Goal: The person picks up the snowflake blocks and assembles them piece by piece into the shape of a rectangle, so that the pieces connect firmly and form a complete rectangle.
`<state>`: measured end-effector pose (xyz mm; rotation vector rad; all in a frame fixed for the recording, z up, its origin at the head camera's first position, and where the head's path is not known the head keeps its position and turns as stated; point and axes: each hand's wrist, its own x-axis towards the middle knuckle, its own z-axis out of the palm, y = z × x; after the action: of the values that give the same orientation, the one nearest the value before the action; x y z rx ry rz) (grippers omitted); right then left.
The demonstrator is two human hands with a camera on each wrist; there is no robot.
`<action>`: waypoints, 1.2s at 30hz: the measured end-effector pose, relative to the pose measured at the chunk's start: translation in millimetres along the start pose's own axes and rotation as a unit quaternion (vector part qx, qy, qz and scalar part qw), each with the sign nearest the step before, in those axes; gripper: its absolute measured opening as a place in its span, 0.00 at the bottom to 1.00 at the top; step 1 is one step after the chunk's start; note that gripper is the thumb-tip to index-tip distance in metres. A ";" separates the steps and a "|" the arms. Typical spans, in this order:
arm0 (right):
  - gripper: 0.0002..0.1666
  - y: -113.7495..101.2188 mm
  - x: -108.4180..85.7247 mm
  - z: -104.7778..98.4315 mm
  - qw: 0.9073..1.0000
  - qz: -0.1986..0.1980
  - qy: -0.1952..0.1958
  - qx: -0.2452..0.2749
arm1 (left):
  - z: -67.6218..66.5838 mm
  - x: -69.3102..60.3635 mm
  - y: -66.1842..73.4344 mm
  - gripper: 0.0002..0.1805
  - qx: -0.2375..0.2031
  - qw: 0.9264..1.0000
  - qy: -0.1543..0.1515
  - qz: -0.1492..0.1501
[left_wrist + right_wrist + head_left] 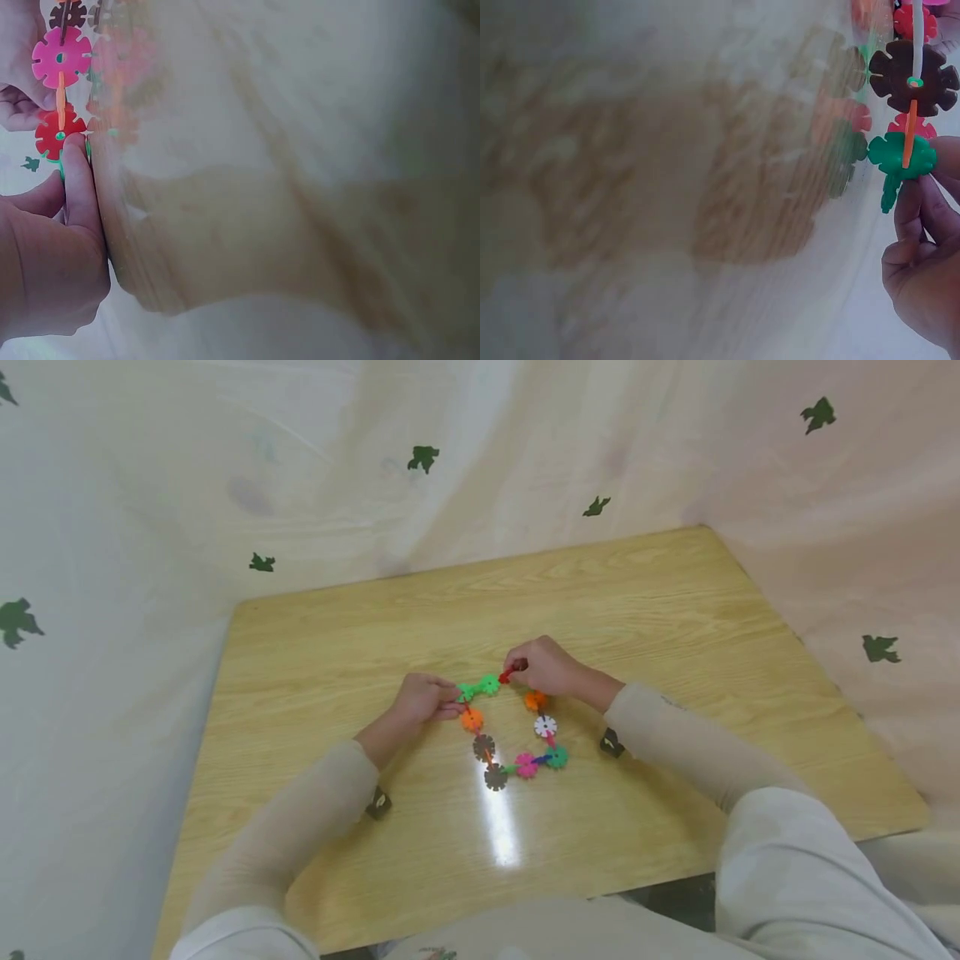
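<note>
A chain of colourful notched plastic snowflake discs (471,720) lies in a rough four-sided loop on the wooden table. My left hand (426,697) pinches the chain at its far left corner, beside the light green discs (489,684). In the left wrist view the left hand (56,247) has thumb and fingers at a red disc (58,135). At the far right corner my right hand (553,667) pinches the chain near a red disc (505,677). A green disc (901,154) sits at the right hand's (934,255) fingertips in the right wrist view. Fingers hide some joints.
The wooden table (337,635) has pale cloth (330,468) with dark green bird shapes behind and beside it. Light glares on the tabletop in front of the loop. A small dark object (611,742) shows by the right forearm, another (378,803) by the left.
</note>
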<state>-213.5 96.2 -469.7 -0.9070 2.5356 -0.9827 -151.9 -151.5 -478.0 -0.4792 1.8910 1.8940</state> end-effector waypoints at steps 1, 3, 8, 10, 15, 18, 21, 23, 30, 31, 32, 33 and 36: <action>0.05 0.7 0.0 0.2 1.000 0.001 0.004 0.002 | 0.0 0.2 0.0 0.18 -0.001 1.000 0.000 -0.001; 0.05 2.0 0.2 0.3 1.000 0.002 0.008 0.006 | -0.1 0.6 -0.1 0.18 -0.002 1.000 0.001 -0.003; 0.03 3.6 -0.1 -0.6 1.000 0.006 0.006 0.022 | 0.1 1.7 0.7 0.18 -0.006 1.000 0.000 -0.003; 0.03 4.2 -0.4 -1.3 0.999 0.011 0.011 0.028 | 0.1 1.2 1.3 0.18 -0.007 1.000 -0.002 -0.001; 0.03 7.7 -0.4 -1.2 0.999 0.011 0.019 0.031 | -1.3 -1.6 0.6 0.18 -0.017 1.000 -0.013 0.001; 0.03 8.6 -0.4 0.1 0.999 0.004 0.020 0.036 | -1.8 -2.2 -0.4 0.18 -0.021 1.000 -0.019 0.004; 0.02 8.3 -0.5 1.3 0.999 -0.001 0.024 0.047 | -1.9 -1.2 -1.5 0.17 -0.023 0.999 -0.021 0.010; 0.02 8.6 -0.5 2.9 0.998 -0.001 0.024 0.054 | -1.5 -0.8 -3.2 0.17 -0.023 1.000 -0.016 0.012; 0.02 8.0 0.0 6.8 0.999 -0.011 0.029 0.044 | 2.0 3.4 -8.6 0.17 -0.030 0.999 0.007 0.013; 0.02 8.1 0.3 6.4 0.999 -0.015 0.029 0.038 | 2.2 3.9 -8.7 0.17 -0.031 0.999 0.007 0.015; 0.02 8.3 0.5 5.5 0.999 -0.017 0.025 0.032 | 2.6 4.2 -8.6 0.17 -0.030 0.999 0.008 0.016; 0.02 8.2 0.6 4.0 0.999 -0.017 0.019 0.031 | 3.1 4.0 -8.2 0.17 -0.028 0.999 0.008 0.018; 0.06 9.4 -0.8 -4.4 1.000 -0.001 0.006 0.029 | 4.0 3.3 -6.7 0.16 -0.022 0.999 0.008 0.022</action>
<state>-219.2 104.3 -472.9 -0.8893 2.5033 -1.0585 -151.0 -147.4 -485.4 -0.4722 1.8887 1.9686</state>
